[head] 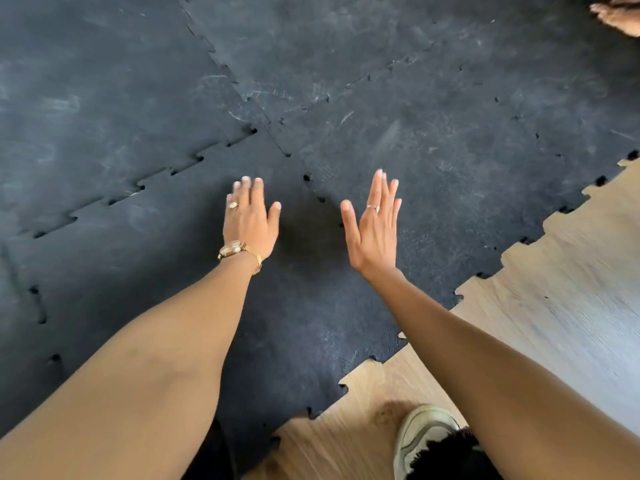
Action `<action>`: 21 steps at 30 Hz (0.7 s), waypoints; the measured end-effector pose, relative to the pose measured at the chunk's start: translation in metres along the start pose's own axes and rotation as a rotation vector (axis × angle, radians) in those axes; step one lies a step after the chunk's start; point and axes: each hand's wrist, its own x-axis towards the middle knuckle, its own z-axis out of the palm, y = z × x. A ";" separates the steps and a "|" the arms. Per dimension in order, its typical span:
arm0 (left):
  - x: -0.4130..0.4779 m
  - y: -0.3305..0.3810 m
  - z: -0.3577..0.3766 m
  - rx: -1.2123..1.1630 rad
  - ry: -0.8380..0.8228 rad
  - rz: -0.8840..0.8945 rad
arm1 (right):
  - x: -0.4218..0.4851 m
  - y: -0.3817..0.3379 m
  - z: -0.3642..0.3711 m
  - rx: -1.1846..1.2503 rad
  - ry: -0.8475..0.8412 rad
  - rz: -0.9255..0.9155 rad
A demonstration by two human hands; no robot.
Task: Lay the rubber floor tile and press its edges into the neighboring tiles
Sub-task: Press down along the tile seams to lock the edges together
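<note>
Scuffed black rubber tile point(294, 306), jigsaw-toothed edges, under flat left hand point(250, 220)

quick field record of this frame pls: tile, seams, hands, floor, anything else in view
tile: black rubber floor tile, lying flat under both forearms
seams: toothed seam along its far-left edge shows open gaps
left hand: palm down, flat on the tile, fingers together
right hand: open, fingers straight, raised edge-on above the tile
floor: bare wood floor at right
other: pale shoe at bottom; someone else's hand, top right corner
</note>
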 end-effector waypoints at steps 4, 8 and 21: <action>0.001 -0.025 0.006 -0.018 0.099 -0.347 | 0.044 -0.018 0.011 -0.184 0.103 -0.137; 0.008 -0.035 0.024 0.040 0.150 -0.465 | 0.094 -0.037 0.047 -0.284 0.036 -0.240; 0.011 -0.026 0.020 0.120 0.079 -0.524 | 0.111 -0.024 0.076 -0.471 -0.294 -0.452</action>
